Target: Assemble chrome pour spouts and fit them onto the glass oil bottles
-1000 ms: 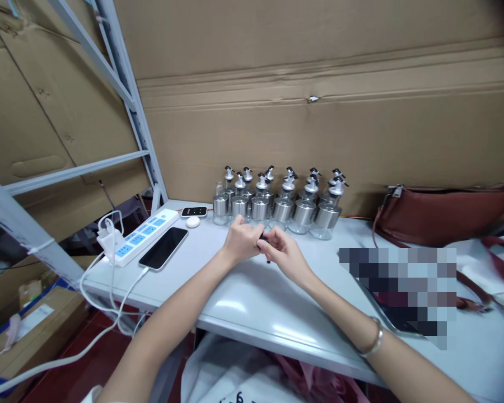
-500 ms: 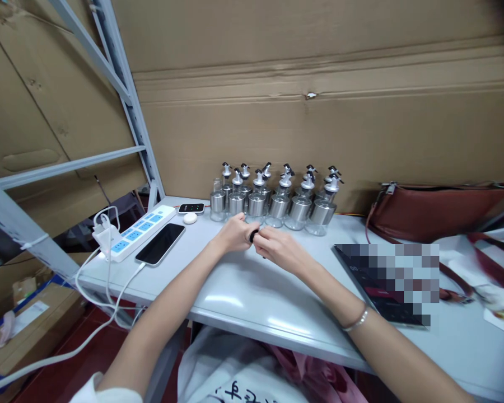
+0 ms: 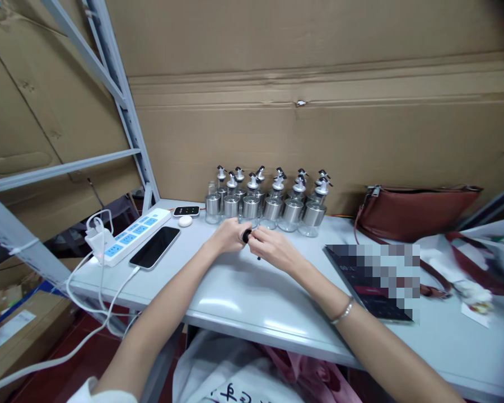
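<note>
My left hand (image 3: 229, 236) and my right hand (image 3: 273, 248) meet above the table, just in front of a group of glass bottles. Both are closed around a small piece with a black round end (image 3: 246, 235); most of it is hidden by fingers, but it looks like a pour spout. A small black tip pokes out below the right fingers. Several bottles with steel sleeves (image 3: 293, 211) stand in two rows, topped with silver and black pour spouts (image 3: 279, 181). The front-left bottle (image 3: 212, 204) has a bare neck without a spout.
On the left lie a white power strip (image 3: 162, 215), a charging phone (image 3: 155, 248), a small black-faced device (image 3: 186, 211) and a white round item (image 3: 185, 221). To the right are a partly blurred-out tablet (image 3: 361, 280) and a brown bag (image 3: 424, 212). Cardboard (image 3: 235, 123) stands behind.
The view has shifted slightly, so everything sits a little further left. My hands stay together around the small piece, whose black end now faces the camera more.
</note>
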`<state>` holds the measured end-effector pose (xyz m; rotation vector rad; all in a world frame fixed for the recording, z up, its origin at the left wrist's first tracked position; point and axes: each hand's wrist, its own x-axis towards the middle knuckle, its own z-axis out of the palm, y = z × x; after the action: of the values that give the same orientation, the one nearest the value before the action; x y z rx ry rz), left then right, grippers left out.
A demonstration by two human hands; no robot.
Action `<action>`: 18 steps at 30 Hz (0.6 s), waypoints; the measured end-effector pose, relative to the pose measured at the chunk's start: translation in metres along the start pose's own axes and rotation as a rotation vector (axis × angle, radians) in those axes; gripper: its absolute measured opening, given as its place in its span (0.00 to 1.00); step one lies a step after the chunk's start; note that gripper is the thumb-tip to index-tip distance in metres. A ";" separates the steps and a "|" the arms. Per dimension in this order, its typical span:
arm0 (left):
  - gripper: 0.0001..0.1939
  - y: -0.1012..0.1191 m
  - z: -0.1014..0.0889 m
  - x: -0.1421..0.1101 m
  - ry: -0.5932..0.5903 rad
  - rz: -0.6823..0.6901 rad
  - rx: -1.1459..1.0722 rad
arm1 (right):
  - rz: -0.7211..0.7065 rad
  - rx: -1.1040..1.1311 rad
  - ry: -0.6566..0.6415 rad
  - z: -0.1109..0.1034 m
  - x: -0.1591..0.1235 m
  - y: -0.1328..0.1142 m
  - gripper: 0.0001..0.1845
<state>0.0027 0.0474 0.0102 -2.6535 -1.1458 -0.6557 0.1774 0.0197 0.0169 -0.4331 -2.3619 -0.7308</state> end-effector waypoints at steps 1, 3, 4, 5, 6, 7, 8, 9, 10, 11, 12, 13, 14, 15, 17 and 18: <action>0.03 0.001 0.001 0.000 0.002 -0.010 -0.012 | 0.003 -0.001 -0.009 0.001 0.000 0.001 0.14; 0.02 0.003 0.002 0.001 0.001 -0.029 -0.044 | 0.013 -0.003 -0.048 0.004 -0.002 0.002 0.15; 0.02 0.003 0.002 0.001 -0.006 -0.038 -0.065 | 0.019 -0.002 -0.069 0.004 -0.003 0.003 0.15; 0.01 0.001 0.002 0.000 -0.019 -0.057 -0.088 | 0.023 0.002 -0.081 0.003 -0.004 0.004 0.15; 0.01 -0.002 0.002 0.000 -0.033 -0.090 -0.109 | 0.025 0.012 -0.081 0.001 -0.005 0.004 0.15; 0.01 -0.007 0.000 -0.002 -0.045 -0.135 -0.125 | 0.028 0.030 -0.073 -0.003 -0.006 0.004 0.16; 0.02 -0.014 -0.003 -0.004 -0.053 -0.196 -0.134 | 0.039 0.058 -0.053 -0.009 -0.007 0.003 0.15; 0.02 -0.022 -0.006 -0.007 -0.045 -0.264 -0.127 | 0.065 0.096 -0.020 -0.014 -0.007 0.002 0.14; 0.03 -0.030 -0.009 -0.010 -0.033 -0.307 -0.113 | 0.109 0.145 0.018 -0.020 -0.007 0.000 0.13; 0.05 -0.037 -0.012 -0.013 -0.007 -0.359 -0.087 | 0.181 0.200 0.075 -0.025 -0.007 -0.001 0.10; 0.06 -0.043 -0.013 -0.016 0.016 -0.400 -0.064 | 0.264 0.262 0.126 -0.028 -0.006 -0.003 0.08; 0.07 -0.046 -0.013 -0.018 0.026 -0.418 -0.050 | 0.333 0.329 0.146 -0.029 -0.005 -0.005 0.06; 0.08 -0.048 -0.012 -0.019 0.016 -0.416 -0.051 | 0.393 0.396 0.125 -0.027 -0.004 -0.007 0.06; 0.11 -0.047 -0.009 -0.020 -0.022 -0.399 -0.063 | 0.441 0.463 0.071 -0.024 -0.003 -0.009 0.07; 0.17 -0.045 -0.002 -0.019 -0.134 -0.363 -0.091 | 0.515 0.588 -0.089 -0.015 -0.003 -0.015 0.08; 0.18 -0.043 0.002 -0.019 -0.166 -0.353 -0.099 | 0.539 0.632 -0.165 -0.010 -0.002 -0.018 0.09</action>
<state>-0.0397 0.0656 -0.0005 -2.6496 -1.6946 -0.5652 0.1755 -0.0007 0.0152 -0.8105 -2.3028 0.3034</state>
